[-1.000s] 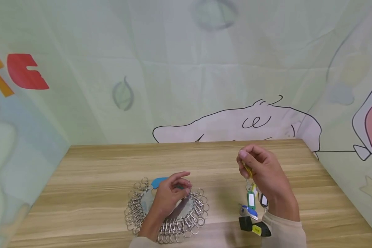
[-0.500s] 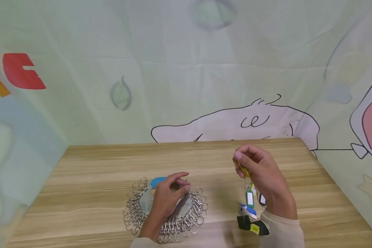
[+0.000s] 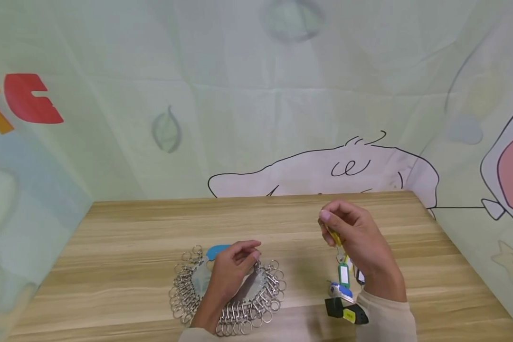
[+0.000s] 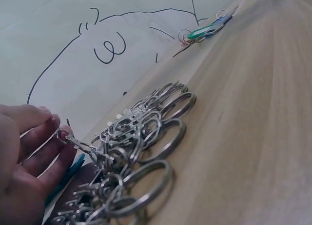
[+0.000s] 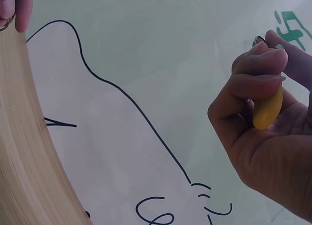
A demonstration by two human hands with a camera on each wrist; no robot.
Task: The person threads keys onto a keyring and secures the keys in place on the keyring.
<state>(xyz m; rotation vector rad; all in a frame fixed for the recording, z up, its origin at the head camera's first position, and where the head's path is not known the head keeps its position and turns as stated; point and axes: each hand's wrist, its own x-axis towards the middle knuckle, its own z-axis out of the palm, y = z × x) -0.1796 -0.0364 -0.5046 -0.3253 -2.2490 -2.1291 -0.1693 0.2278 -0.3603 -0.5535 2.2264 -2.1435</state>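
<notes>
My left hand (image 3: 232, 271) reaches over a grey disc (image 3: 201, 280) whose edge is lined with swivel clasps and metal split rings (image 3: 244, 327). In the left wrist view, its fingertips pinch the end of one small metal clasp (image 4: 73, 139), which leads back to the crowded rings. Off to the right, my right hand (image 3: 359, 233) is raised above the table and holds a yellow key tag (image 3: 335, 236). The right wrist view shows the yellow tag (image 5: 267, 110) enclosed by curled fingers, a metal ring (image 5: 259, 40) showing at the fingertips.
Below my right hand lie a green key tag (image 3: 344, 274), a black key tag (image 3: 360, 277), a blue-and-white charm (image 3: 341, 291) and a black piece with a yellow label (image 3: 348, 314). A blue piece (image 3: 217, 251) shows behind the disc. A printed cloth backs the wooden table (image 3: 124, 266).
My right hand has shifted slightly left with the yellow key tag. My left fingertips have drawn together at the disc's edge. The disc and the loose tags look the same.
</notes>
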